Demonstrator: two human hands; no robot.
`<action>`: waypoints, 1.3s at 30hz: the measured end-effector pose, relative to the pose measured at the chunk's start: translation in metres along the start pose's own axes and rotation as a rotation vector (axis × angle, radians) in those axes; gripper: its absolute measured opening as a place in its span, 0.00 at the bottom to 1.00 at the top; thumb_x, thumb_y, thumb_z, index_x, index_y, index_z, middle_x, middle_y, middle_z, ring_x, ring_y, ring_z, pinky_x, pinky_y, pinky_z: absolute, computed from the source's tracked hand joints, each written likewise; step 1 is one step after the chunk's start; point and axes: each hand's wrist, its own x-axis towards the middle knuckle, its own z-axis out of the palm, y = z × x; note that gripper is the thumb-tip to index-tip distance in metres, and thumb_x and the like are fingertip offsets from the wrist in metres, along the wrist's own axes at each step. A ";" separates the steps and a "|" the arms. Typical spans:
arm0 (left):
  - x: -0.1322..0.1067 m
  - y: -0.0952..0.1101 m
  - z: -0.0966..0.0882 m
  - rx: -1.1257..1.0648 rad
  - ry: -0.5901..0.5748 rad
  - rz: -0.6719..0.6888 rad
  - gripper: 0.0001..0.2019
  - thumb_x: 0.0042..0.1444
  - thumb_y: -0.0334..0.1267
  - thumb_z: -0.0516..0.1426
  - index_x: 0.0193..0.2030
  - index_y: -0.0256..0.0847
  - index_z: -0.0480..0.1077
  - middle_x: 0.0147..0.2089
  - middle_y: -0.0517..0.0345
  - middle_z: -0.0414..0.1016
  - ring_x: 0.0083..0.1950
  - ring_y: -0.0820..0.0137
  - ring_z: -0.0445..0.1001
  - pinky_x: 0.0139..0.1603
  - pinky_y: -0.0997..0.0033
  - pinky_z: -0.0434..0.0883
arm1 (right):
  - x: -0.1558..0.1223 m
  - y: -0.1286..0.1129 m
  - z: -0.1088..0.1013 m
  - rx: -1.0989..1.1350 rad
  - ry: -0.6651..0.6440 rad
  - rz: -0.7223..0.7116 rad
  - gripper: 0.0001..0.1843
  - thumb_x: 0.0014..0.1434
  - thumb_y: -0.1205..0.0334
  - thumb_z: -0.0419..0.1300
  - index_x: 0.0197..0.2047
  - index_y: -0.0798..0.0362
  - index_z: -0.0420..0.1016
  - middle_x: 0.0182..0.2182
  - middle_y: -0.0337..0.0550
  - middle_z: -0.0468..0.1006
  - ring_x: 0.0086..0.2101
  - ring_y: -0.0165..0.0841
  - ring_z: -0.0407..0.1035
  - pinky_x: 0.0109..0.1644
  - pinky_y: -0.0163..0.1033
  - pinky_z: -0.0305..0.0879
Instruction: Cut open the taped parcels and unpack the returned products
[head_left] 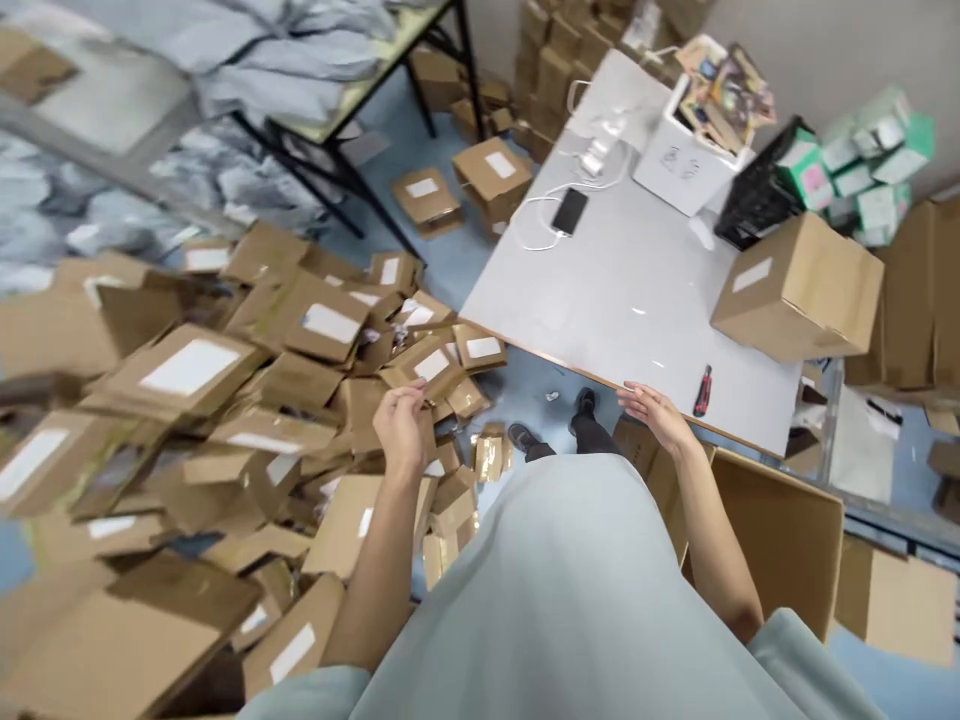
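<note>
My left hand (401, 425) hangs over a big heap of small labelled cardboard parcels (247, 400), its fingers curled downward with nothing visible in them. My right hand (656, 412) rests open at the near edge of a white table (622, 290), fingers spread and holding nothing. A red-and-black utility knife (703, 391) lies on the table just to the right of that hand. A closed cardboard box (799, 290) with a white label stands at the table's right side.
A black phone (570, 211) with white cables, a white box (684, 160) holding printed cards and a black crate (761, 190) sit at the table's far end. An open large carton (780, 530) stands below the table's corner. Grey mailer bags (300, 60) cover a black-framed table.
</note>
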 end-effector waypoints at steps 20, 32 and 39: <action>-0.117 0.111 0.363 -0.232 -0.488 -0.303 0.13 0.41 0.44 0.69 0.29 0.45 0.70 0.48 0.49 0.87 0.61 0.53 0.83 0.79 0.43 0.68 | 0.070 0.018 -0.158 0.336 -0.010 -0.024 0.43 0.54 0.25 0.77 0.60 0.48 0.87 0.57 0.54 0.89 0.56 0.46 0.84 0.70 0.56 0.74; -0.153 0.114 0.411 -0.301 -0.634 -0.508 0.12 0.42 0.41 0.71 0.30 0.43 0.74 0.49 0.48 0.88 0.62 0.49 0.85 0.84 0.36 0.63 | 0.086 0.039 -0.166 0.402 0.088 0.003 0.46 0.46 0.20 0.76 0.53 0.49 0.87 0.50 0.53 0.90 0.51 0.50 0.85 0.66 0.59 0.75; -0.122 0.127 0.409 -0.367 -0.510 -0.523 0.08 0.43 0.40 0.66 0.26 0.45 0.71 0.45 0.49 0.88 0.59 0.51 0.85 0.84 0.38 0.65 | 0.077 0.036 -0.174 0.398 0.153 0.002 0.48 0.42 0.19 0.77 0.51 0.51 0.86 0.48 0.55 0.89 0.48 0.49 0.85 0.63 0.57 0.75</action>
